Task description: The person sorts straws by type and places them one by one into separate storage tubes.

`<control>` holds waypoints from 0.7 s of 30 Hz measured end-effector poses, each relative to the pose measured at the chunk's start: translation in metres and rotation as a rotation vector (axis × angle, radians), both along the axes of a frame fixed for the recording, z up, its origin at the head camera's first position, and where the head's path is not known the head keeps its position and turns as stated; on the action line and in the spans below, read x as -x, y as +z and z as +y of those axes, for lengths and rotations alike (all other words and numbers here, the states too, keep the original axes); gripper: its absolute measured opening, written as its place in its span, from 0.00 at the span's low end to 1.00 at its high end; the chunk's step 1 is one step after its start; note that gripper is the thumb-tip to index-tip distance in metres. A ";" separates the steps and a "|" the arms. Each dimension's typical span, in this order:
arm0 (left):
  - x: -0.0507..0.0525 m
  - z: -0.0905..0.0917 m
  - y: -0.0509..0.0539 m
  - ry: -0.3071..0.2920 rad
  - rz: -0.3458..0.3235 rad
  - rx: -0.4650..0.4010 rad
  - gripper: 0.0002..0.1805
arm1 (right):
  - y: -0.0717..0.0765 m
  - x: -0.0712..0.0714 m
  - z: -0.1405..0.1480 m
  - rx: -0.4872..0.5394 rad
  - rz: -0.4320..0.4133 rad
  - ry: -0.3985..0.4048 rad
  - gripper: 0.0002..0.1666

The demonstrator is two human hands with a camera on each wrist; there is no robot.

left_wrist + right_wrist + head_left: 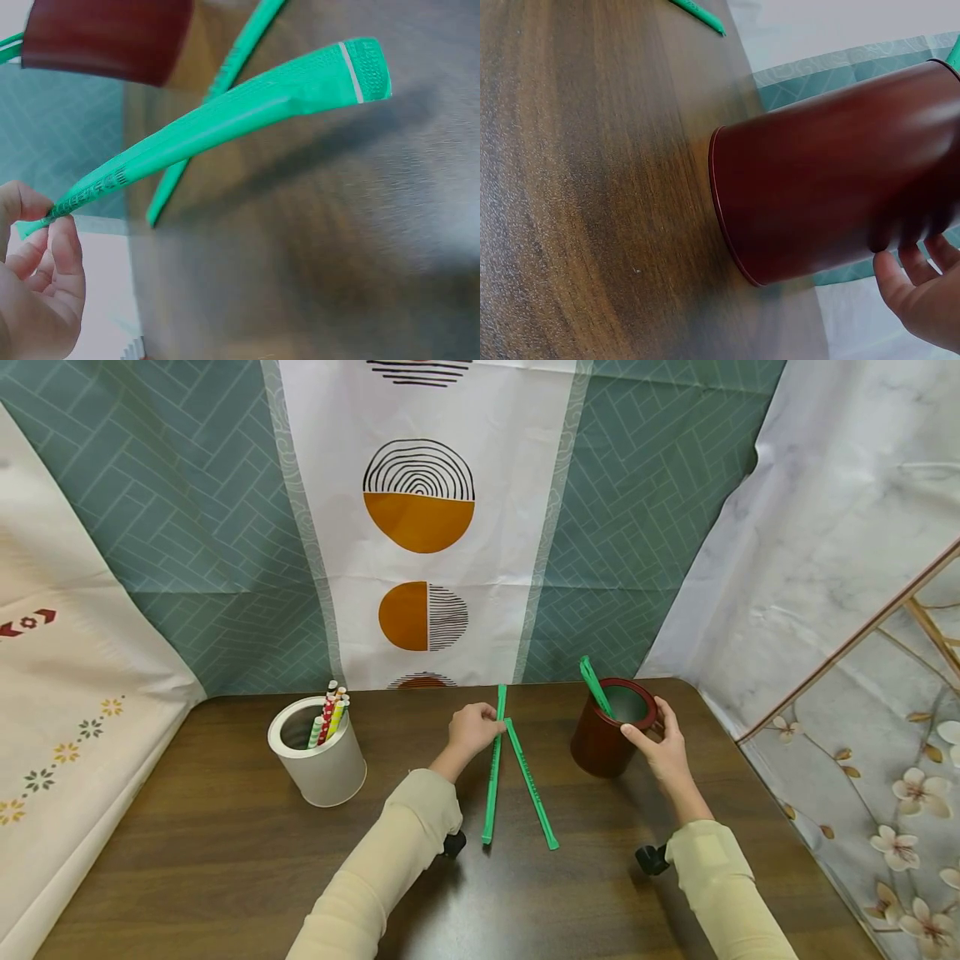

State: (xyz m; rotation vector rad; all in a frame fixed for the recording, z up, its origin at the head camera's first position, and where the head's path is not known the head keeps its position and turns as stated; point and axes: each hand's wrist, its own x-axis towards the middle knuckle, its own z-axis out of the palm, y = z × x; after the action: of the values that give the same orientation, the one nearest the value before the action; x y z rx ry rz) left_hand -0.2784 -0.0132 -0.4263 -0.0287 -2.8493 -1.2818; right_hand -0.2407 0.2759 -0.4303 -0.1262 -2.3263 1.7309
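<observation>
A green paper-wrapped straw (217, 135) is pinched near its far end by my left hand (475, 729). Its near end slants toward me, and a shadow falls on the wood beneath it. A second green wrapped straw (531, 783) lies on the table just right of it. My right hand (663, 747) grips the dark red cup (603, 743) at its right side, with the thumb at the rim and the fingers against the outer wall. Green wrapped straws (592, 685) lean out of this cup on the left; their lower ends are hidden inside.
A white cup (322, 781) stands at the left of the brown wooden table (225, 877). Several patterned paper straws (328, 714) stick out of it. Patterned cloths hang behind the table and at both sides.
</observation>
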 end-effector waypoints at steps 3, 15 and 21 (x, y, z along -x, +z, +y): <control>0.004 -0.001 0.011 0.002 -0.003 -0.031 0.10 | 0.000 0.000 0.000 -0.002 -0.003 0.001 0.43; 0.012 -0.001 0.042 0.014 -0.007 -0.330 0.06 | 0.000 0.001 0.000 -0.011 -0.004 -0.004 0.43; 0.012 0.002 0.059 -0.006 -0.050 -0.577 0.07 | 0.000 0.000 -0.001 0.000 -0.007 -0.003 0.43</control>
State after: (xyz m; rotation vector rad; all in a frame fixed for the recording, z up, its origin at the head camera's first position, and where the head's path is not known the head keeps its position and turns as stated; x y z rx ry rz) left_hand -0.2904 -0.0116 -0.3671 0.0035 -2.3993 -2.0670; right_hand -0.2405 0.2753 -0.4302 -0.1355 -2.3297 1.7323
